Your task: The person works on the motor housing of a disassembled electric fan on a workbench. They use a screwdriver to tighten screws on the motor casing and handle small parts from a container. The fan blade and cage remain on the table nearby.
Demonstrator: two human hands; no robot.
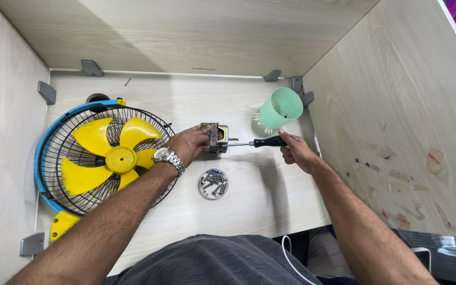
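Near the middle of the frame, the left hand [188,143], a metal watch [169,158] on its wrist, is clamped around a small motor [215,137] that sits on the pale wooden surface [270,190]. The right hand [294,150] is wrapped tight on the black handle of a screwdriver [254,142], whose shaft lies level with its tip at the motor's right side. Just below the motor, a small round dish of screws [214,183] rests on the surface. A green cup [281,108] lies tipped over above the right hand. On the left lies a fan [104,158] with yellow blades in a black cage with a blue rim.
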